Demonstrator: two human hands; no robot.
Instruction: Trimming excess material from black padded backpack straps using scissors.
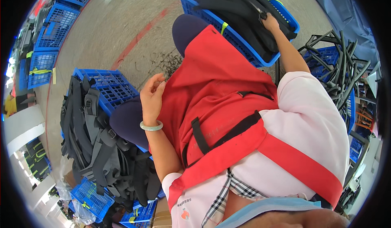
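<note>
My right hand (270, 23) reaches out at the upper right, closed around the dark handles of a pair of scissors (262, 14). Their metal blades point away to the upper left, over long black padded strips (232, 4) that fill a blue plastic basket (243, 49). Whether the blades touch a strip, I cannot tell. Above my lap, my left hand (152, 97), with a pale bangle at the wrist, is raised with loosely bent fingers and holds nothing visible. A red apron (220, 81) covers my lap.
Black straps with buckles (97, 134) hang over a blue crate (112, 85) at my left. Thin dark strips (336, 71) pile up at the right. Black scraps (163, 63) litter the floor ahead. More blue crates (57, 24) stand at the far left.
</note>
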